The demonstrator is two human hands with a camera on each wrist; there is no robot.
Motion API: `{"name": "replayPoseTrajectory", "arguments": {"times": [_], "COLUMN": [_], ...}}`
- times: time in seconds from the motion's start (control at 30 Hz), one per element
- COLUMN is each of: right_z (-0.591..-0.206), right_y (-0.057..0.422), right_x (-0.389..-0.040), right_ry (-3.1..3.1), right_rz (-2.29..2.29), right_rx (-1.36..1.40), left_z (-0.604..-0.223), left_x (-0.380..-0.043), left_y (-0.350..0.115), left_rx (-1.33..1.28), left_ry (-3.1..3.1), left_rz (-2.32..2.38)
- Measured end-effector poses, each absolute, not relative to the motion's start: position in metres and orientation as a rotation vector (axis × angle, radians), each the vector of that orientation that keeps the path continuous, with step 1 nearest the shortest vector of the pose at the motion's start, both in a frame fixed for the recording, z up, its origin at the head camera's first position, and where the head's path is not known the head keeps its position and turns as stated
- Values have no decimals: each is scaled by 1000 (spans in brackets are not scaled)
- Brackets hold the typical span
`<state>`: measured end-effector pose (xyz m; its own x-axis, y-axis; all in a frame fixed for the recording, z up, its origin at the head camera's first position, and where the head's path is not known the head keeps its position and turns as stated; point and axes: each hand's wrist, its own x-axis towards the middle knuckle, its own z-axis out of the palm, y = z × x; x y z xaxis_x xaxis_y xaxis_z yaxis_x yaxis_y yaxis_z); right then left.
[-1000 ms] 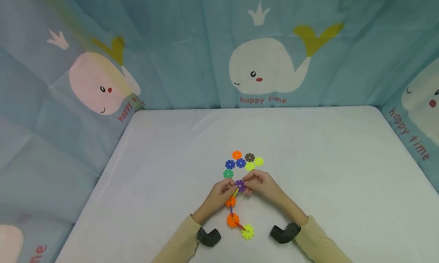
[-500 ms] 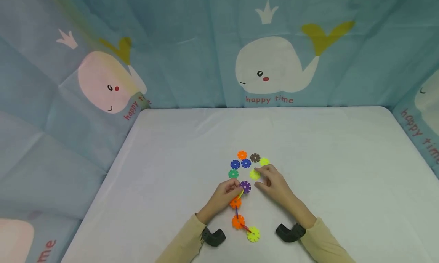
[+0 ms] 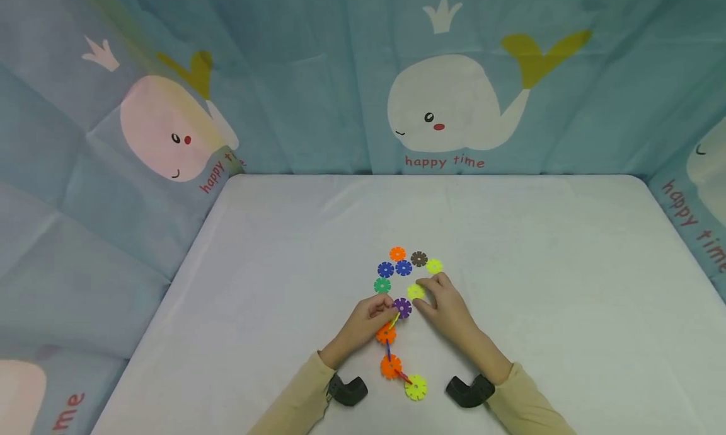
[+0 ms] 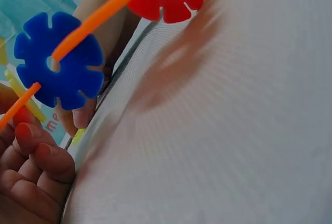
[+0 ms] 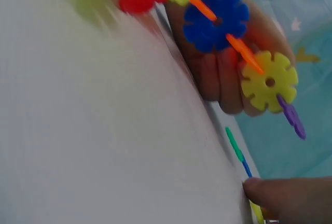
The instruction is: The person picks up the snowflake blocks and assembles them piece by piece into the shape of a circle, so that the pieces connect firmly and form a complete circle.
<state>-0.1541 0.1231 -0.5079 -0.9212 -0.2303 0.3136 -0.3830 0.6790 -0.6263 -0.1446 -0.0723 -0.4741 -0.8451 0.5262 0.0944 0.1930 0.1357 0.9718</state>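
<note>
My left hand (image 3: 365,324) pinches a chain of slotted plastic snowflake discs near its far end. At that end is a purple disc (image 3: 402,308), followed by an edge-on yellow one, an orange disc (image 3: 386,333) and more down to a yellow-green disc (image 3: 416,388). The left wrist view shows the chain's blue disc (image 4: 59,60) and red disc (image 4: 171,1) close up. Beside the purple disc, my right hand (image 3: 448,309) holds a loose yellow disc (image 3: 415,292) between thumb and index finger, low over the table. The right wrist view shows the thumb (image 5: 259,186) near the table.
Behind my hands lie loose discs: green (image 3: 382,285), two blue (image 3: 386,270), orange (image 3: 397,254), brown (image 3: 419,258) and another yellow disc (image 3: 434,266). A white-covered table (image 3: 539,265) meets a blue whale-print curtain (image 3: 317,107). Black wrist mounts (image 3: 471,391) hang by each forearm.
My right hand has left the purple disc, reached the nearer loose yellow disc and drawn it toward me, away from the others. The left hand stays on the chain.
</note>
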Motion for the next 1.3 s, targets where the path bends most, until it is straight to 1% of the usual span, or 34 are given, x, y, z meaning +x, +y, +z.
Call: {"name": "replayPoseTrajectory", "arguments": {"times": [0.13, 0.37, 0.5, 0.67, 0.87, 1.1, 1.3], "right_z": [-507, -502, -503, -508, -488, -479, -479], "right_y": [119, 117, 122, 128, 124, 127, 130], "right_x": [-151, -153, -154, -157, -152, -147, -148], "right_ry": [-2691, -2678, -2629, -2367, -2230, -2208, -2176], "right_rz": [1074, 1212, 1296, 1554, 1884, 1941, 2045], "right_rx": [459, 417, 471, 566, 687, 700, 747], "left_z": [-473, -471, -470, -471, -470, -471, -467], "left_x": [-144, -144, -144, -144, -143, -145, -144], "left_y": [-71, -74, -74, -74, -75, -73, -71], "left_rx": [684, 634, 604, 577, 551, 609, 554], "left_ry": [2148, 2154, 2156, 2151, 2168, 2135, 2169], "left_rz": [1750, 1741, 1732, 1721, 1735, 1768, 1723]}}
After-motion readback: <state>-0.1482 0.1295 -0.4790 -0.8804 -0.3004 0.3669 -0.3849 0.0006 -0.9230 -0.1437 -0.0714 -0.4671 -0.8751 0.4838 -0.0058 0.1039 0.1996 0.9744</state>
